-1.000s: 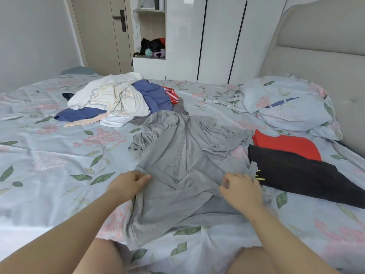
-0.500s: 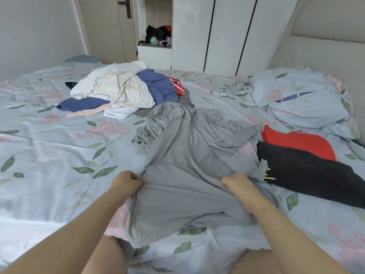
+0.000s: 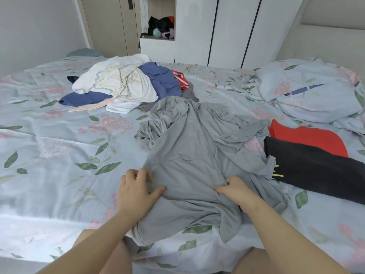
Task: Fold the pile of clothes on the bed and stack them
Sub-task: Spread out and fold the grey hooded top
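- Head view, nearest you: your left hand (image 3: 136,191) bunches the near left edge of the grey jacket (image 3: 193,155), fingers curled into the cloth and thumb laid across it.
- Your right hand (image 3: 235,189) grips the same jacket close to its zip line, fingers tucked into a fold and thumb pointing toward the left hand.
- That jacket lies zip-side up and crumpled on the bed (image 3: 49,155), hem toward you at the near edge, sleeves rumpled on either side, hood end away from you. You appear to be spreading it flat; it has no fold in it yet.
- To your right, just beside the jacket's sleeve, a black garment (image 3: 316,171) lies flat and folded, partly over a red garment (image 3: 308,137) behind it. I judge these two to be the start of your stack.
- Farther off on the left, the pile (image 3: 122,84) of white, blue and red clothes sits heaped and unfolded, right behind the hood.
- So two pieces look done, one is in hand and several wait; most of the work lies ahead.
- Beyond that are a pillow (image 3: 312,95) and the wardrobe (image 3: 227,26).
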